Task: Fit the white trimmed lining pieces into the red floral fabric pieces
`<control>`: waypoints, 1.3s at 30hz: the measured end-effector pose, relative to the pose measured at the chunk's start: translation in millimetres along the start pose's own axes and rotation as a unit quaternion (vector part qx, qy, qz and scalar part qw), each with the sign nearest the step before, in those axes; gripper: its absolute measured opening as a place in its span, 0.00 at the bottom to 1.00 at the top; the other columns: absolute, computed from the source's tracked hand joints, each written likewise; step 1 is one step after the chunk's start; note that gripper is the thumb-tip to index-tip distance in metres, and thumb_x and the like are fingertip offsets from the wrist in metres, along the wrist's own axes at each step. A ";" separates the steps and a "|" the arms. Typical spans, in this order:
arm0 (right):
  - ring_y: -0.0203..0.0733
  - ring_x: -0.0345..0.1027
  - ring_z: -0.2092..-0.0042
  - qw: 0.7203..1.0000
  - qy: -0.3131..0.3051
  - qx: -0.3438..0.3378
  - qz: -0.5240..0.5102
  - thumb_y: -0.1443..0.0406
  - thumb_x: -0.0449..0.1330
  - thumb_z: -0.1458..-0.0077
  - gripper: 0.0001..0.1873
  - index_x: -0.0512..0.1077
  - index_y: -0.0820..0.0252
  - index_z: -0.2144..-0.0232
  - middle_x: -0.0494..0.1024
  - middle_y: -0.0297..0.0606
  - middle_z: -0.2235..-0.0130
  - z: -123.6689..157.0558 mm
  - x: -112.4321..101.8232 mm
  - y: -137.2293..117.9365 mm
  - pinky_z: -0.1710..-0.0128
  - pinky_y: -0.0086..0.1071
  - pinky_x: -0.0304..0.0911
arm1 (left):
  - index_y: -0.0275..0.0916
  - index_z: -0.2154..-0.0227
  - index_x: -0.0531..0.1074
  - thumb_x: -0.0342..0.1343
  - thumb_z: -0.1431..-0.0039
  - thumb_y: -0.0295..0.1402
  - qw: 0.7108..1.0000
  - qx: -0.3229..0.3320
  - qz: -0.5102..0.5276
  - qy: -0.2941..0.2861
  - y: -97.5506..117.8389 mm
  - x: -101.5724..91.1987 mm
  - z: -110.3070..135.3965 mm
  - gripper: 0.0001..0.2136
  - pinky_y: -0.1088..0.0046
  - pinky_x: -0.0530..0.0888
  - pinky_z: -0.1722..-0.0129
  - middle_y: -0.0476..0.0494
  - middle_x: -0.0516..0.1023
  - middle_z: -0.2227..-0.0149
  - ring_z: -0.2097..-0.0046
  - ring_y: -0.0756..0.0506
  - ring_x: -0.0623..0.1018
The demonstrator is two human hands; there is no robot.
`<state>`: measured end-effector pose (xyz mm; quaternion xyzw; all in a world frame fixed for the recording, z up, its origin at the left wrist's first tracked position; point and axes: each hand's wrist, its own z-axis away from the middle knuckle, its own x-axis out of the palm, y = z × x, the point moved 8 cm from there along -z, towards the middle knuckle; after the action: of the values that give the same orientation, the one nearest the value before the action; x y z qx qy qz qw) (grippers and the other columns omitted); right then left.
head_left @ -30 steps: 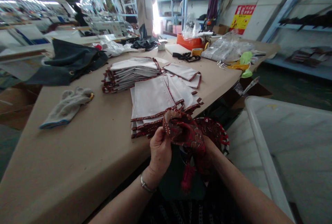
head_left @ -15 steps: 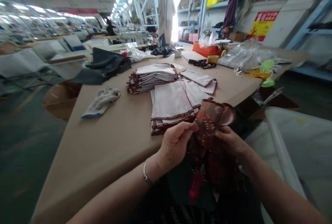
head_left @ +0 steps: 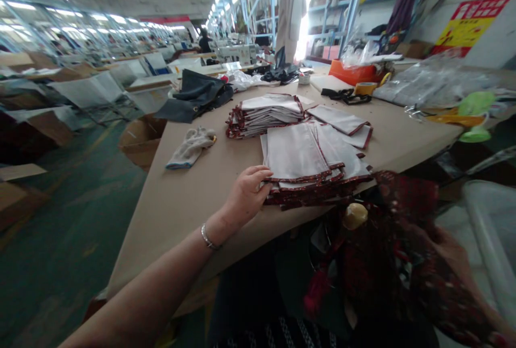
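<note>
My left hand (head_left: pixel 249 193) is at the left front corner of a pile of white fabric pieces (head_left: pixel 298 151) with dark red patterned edging. Its thumb and fingers close on the corner of a piece there. At the lower right, my right hand (head_left: pixel 453 251) is blurred and partly covered by dark red patterned fabric (head_left: pixel 407 192), which it appears to grip; its fingertips are hidden. More dark red fabric hangs over my lap, with a round yellowish piece (head_left: pixel 355 215) and a pink-red tassel (head_left: pixel 316 291) near it.
A folded stack of similar edged pieces (head_left: pixel 270 114) lies behind the pile. A grey work glove (head_left: pixel 192 147) and dark cloth (head_left: pixel 197 95) are on the left. Plastic bags (head_left: pixel 423 82) and an orange tray (head_left: pixel 355 72) stand at the back right; a translucent bin (head_left: pixel 492 219) is beside me.
My hands have parted. The left let go of the dark red fabric and moved left to the white pile's corner; the right moved right and down with the fabric. The view has turned left.
</note>
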<state>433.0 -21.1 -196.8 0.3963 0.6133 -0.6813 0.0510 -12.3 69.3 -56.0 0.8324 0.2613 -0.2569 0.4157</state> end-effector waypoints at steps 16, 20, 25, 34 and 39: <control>0.41 0.67 0.55 0.877 -0.094 -0.471 -0.027 0.66 0.51 0.38 0.10 0.72 0.57 0.59 0.74 0.39 0.59 69.3 60.1 -291.1 0.53 0.35 0.63 | 0.37 0.73 0.79 0.51 0.51 0.23 0.999 -0.042 0.015 -0.026 5.7 15.0 -34.3 0.11 0.75 0.73 0.64 0.46 0.80 0.70 0.67 0.48 0.78; 0.48 0.66 0.53 0.851 -0.170 -0.470 0.163 0.65 0.51 0.38 0.12 0.72 0.61 0.57 0.75 0.43 0.58 50.4 138.2 -333.0 0.53 0.39 0.62 | 0.36 0.75 0.79 0.52 0.53 0.24 0.998 -0.056 0.001 0.005 11.5 6.6 -41.7 0.10 0.75 0.71 0.69 0.46 0.78 0.73 0.69 0.49 0.76; 0.49 0.68 0.56 0.820 -0.175 -0.461 0.291 0.69 0.49 0.39 0.13 0.73 0.64 0.61 0.75 0.49 0.60 27.6 175.6 -333.3 0.59 0.38 0.62 | 0.36 0.79 0.75 0.52 0.54 0.23 0.997 -0.047 -0.025 0.046 15.0 -1.7 -42.8 0.07 0.76 0.68 0.71 0.47 0.75 0.75 0.72 0.50 0.73; 0.50 0.71 0.57 0.882 0.012 -0.380 0.278 0.70 0.51 0.43 0.18 0.69 0.61 0.51 0.76 0.47 0.56 9.9 86.0 -316.0 0.60 0.39 0.65 | 0.38 0.78 0.68 0.51 0.54 0.24 0.994 -0.040 -0.082 0.066 19.0 -6.3 -26.0 0.04 0.73 0.65 0.71 0.49 0.69 0.74 0.72 0.50 0.69; 0.50 0.72 0.59 0.878 -0.051 -0.435 0.194 0.73 0.49 0.44 0.20 0.70 0.64 0.51 0.78 0.47 0.57 74.2 73.8 -278.5 0.59 0.40 0.66 | 0.40 0.74 0.66 0.52 0.53 0.26 0.926 -0.221 0.295 0.082 23.4 5.8 4.4 0.03 0.78 0.66 0.80 0.54 0.67 0.79 0.77 0.51 0.70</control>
<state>192.6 12.1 -24.7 0.4103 0.7551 -0.3414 0.3806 6.2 54.9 -49.0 0.7767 0.0868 0.0107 0.6237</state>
